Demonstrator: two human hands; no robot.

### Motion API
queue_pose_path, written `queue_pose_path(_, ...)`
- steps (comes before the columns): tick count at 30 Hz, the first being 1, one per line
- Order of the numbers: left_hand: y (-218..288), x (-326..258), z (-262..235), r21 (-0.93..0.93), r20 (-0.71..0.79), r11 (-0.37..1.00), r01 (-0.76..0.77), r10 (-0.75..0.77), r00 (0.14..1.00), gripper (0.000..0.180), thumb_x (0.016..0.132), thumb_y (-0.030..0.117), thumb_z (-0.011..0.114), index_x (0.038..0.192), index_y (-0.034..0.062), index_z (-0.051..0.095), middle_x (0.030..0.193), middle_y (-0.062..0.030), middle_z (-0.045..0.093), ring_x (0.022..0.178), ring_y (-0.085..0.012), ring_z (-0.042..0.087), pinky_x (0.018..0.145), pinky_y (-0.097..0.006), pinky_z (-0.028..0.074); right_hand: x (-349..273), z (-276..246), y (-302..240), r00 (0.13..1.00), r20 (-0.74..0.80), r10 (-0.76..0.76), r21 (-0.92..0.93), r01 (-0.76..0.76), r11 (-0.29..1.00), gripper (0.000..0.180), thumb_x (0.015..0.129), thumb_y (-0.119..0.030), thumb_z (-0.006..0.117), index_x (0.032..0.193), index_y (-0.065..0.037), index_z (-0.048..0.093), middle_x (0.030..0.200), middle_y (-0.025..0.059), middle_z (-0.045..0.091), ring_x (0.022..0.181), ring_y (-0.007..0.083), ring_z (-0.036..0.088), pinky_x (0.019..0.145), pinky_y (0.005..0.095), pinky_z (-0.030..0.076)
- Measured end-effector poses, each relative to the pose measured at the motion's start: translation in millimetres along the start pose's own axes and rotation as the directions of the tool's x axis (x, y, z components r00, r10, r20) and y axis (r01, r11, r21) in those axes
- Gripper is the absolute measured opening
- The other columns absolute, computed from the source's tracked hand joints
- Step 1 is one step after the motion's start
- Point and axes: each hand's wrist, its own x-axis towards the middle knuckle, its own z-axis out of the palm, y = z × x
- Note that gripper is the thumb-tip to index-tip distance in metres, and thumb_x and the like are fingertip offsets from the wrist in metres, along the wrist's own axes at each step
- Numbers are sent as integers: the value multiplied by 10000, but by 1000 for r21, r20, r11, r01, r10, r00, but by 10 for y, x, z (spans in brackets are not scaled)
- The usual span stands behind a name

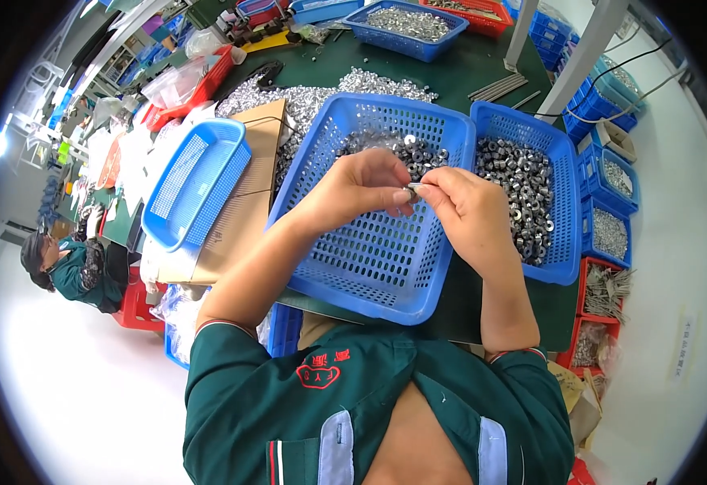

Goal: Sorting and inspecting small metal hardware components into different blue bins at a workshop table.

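Observation:
Above a blue perforated basket [370, 284], both of my hands meet at the fingertips over a small silver metal part [412, 187]. My left hand [352, 192] is closed in a pinch at the part's left side, its other fingers curled. From the right, my right hand [473, 212] pinches the same spot between thumb and forefinger. The part's exact shape is mostly hidden by the fingers. Short, ring-like metal pieces [428, 155] lie at the basket's far end. A second blue basket [565, 257], close by on the right, holds many dark and shiny metal rings [517, 190].
An empty light-blue basket [177, 217] rests on cardboard [239, 218] at left. Loose silver parts [321, 95] cover the green table [483, 69] behind. Metal rods [499, 86] lie far right, near a white post [592, 56]. Another person [79, 271] sits at far left.

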Motion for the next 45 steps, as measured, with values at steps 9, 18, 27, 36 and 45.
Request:
queue_pose_path(9, -157, -2, -68, -342, 52, 937, 69, -55, 997, 257, 902, 131, 633, 1104, -27, 614, 928, -103, 667, 796, -159, 648, 736, -301, 539, 18, 105, 23, 983, -88, -163, -119, 152, 981, 98, 758, -122, 713, 785, -78, 629, 729, 57, 533, 679, 257, 570, 568, 374, 464)
queue_pose_path(18, -133, -31, -82, -252, -11, 967, 31, -35, 999, 262, 917, 129, 612, 1099, -59, 608, 893, -92, 652, 753, -141, 625, 708, -292, 531, 19, 193, -23, 972, -95, -216, -230, 190, 954, 128, 755, -131, 702, 718, -85, 589, 689, 63, 506, 647, 259, 554, 533, 379, 440)
queue_pose_path(27, -97, -35, -65, 66, -64, 997, -49, 53, 997, 223, 908, 59, 600, 1083, -79, 601, 864, -87, 640, 769, -127, 616, 716, -264, 522, 13, 220, 61, 974, 83, 210, 109, -218, 970, 290, 880, -236, 636, 688, -23, 588, 610, 118, 546, 529, 301, 536, 494, 391, 400)
queue_pose_path(36, -353, 146, -417, -64, -127, 978, 198, -205, 970, 177, 897, 165, 579, 954, -2, 592, 918, -94, 657, 858, -203, 657, 747, -316, 536, 16, 112, 34, 976, 9, 219, 161, -218, 963, 333, 910, -251, 618, 706, 6, 557, 629, 147, 547, 541, 297, 531, 506, 374, 399)
queue_pose_path(45, -795, 197, -289, 997, -75, 10, 77, -134, 988, 139, 761, 165, 665, 871, 87, 628, 883, -117, 645, 903, -312, 626, 789, -431, 501, 17, 104, -1, 990, 22, 143, 148, -144, 978, 329, 908, -256, 623, 693, -14, 561, 621, 134, 537, 545, 295, 532, 501, 392, 392)
